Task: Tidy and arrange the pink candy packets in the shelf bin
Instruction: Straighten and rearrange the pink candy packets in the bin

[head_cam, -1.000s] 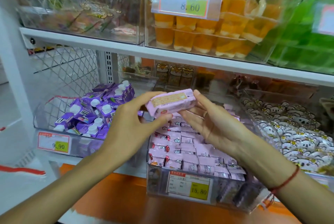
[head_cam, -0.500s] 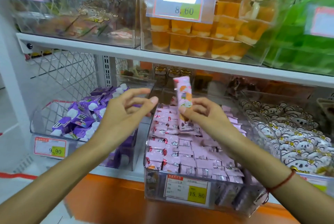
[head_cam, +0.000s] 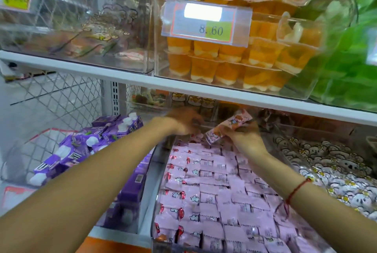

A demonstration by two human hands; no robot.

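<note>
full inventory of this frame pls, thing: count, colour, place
pink candy packets: many, pink, rows filling the clear bin on the lower shelf, centre
held packet: one, pink, tilted above the bin's back
purple cartons: many, purple with white caps, bin to the left
bear-print packets: many, white, bin to the right
jelly cups: many, orange, upper shelf bin
price tag: one, reads 8.60, on that bin
green packs: green, blurred, upper right
left hand: blurred, at the bin's back
right hand: pinches the held packet; red string on the wrist

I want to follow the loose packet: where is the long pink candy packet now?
In the head view, the long pink candy packet is right of centre, held tilted by the right hand above the clear bin's far end.
</note>
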